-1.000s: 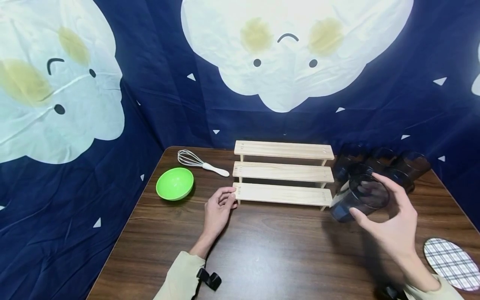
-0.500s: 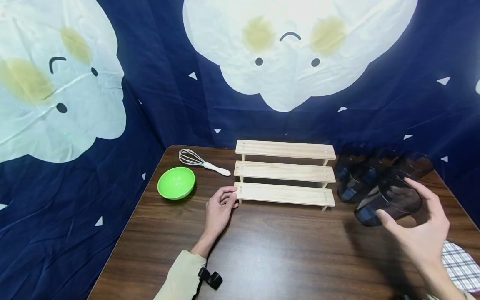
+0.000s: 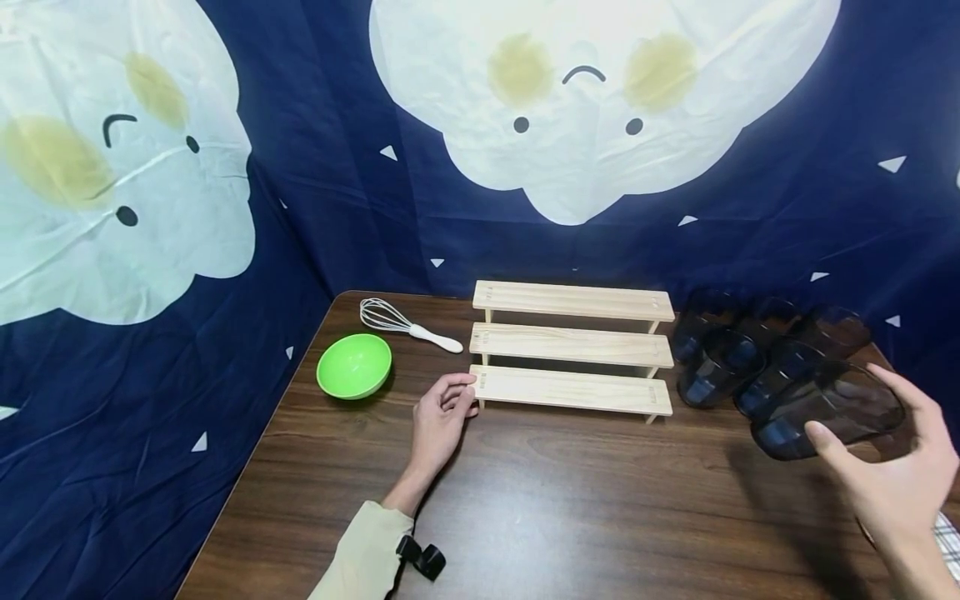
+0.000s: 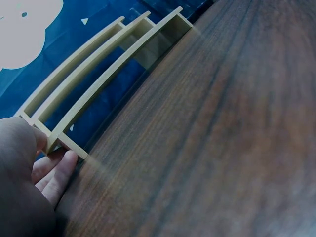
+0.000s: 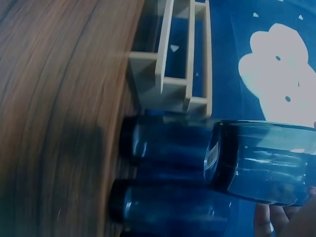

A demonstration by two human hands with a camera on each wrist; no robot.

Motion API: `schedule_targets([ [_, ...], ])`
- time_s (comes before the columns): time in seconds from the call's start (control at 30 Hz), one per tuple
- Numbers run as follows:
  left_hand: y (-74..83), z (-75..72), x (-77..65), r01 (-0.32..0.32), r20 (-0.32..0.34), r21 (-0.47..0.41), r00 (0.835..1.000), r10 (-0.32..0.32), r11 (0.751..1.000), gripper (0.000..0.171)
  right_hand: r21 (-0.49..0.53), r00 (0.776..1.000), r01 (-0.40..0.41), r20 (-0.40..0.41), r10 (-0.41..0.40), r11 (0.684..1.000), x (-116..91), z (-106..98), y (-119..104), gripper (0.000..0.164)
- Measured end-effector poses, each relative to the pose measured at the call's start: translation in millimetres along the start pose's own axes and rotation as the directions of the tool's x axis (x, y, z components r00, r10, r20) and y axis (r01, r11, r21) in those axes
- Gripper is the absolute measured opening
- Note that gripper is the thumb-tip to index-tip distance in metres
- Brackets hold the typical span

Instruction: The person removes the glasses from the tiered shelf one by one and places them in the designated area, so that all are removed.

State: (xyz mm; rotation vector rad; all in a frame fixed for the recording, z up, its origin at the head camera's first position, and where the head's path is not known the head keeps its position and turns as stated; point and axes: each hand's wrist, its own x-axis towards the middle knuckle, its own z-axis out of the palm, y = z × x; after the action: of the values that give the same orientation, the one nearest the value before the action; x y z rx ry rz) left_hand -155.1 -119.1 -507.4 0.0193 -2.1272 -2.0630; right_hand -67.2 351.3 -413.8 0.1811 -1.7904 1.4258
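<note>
A dark tinted drinking glass (image 3: 825, 410) is held tilted above the table by my right hand (image 3: 896, 477), thumb on the near side and fingers on the far side. The right wrist view shows a small label on the base of that glass (image 5: 266, 163). Just behind it several matching glasses (image 3: 720, 367) stand in two rows. A light wooden three-step rack (image 3: 570, 389) stands at the middle back. My left hand (image 3: 439, 418) pinches the left end of its lowest step; in the left wrist view fingertips (image 4: 69, 160) show by the rack's end leg.
Left of the rack lie a white whisk (image 3: 412, 327) and a bright green bowl (image 3: 354, 367) on the wooden table (image 3: 525, 500). A checked oval mat (image 3: 947, 542) shows partly behind the right wrist. A blue cloth (image 3: 360, 217) hangs close behind the table.
My right hand has carried the tilted glass to the right, in front of the standing glasses, which are now less covered. My left hand has stayed at the rack's end.
</note>
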Motion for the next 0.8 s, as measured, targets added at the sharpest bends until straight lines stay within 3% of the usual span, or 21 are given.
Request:
schedule_targets([
  [0.07, 0.4, 0.1, -0.1, -0.002, 0.0, 0.001, 1.0, 0.002, 1.0, 0.017, -0.004, 1.0, -0.013, 0.001, 0.013, 1.0, 0, -5, 2, 0.08],
  [0.17, 0.6, 0.1, -0.3, -0.009, 0.005, 0.0, 1.0, 0.009, 1.0, 0.017, -0.129, 0.998, -0.068, -0.006, 0.068, 0.989, -2, -12, 1, 0.083],
  [0.3, 0.9, 0.1, -0.4, -0.006, 0.007, -0.005, 1.0, 0.006, 1.0, 0.017, -0.313, 0.982, -0.188, -0.043, 0.184, 0.931, -3, -21, -1, 0.089],
  [0.57, 0.1, 0.4, -0.4, -0.005, 0.004, -0.007, 1.0, 0.005, 1.0, 0.017, -0.376, 0.972, -0.235, -0.108, 0.209, 0.896, 1, -38, 11, 0.085],
  [0.8, 0.5, -0.3, -0.5, -0.009, 0.004, 0.0, 1.0, 0.009, 1.0, 0.017, -0.423, 0.948, -0.316, -0.175, 0.265, 0.849, 3, -47, 25, 0.082],
])
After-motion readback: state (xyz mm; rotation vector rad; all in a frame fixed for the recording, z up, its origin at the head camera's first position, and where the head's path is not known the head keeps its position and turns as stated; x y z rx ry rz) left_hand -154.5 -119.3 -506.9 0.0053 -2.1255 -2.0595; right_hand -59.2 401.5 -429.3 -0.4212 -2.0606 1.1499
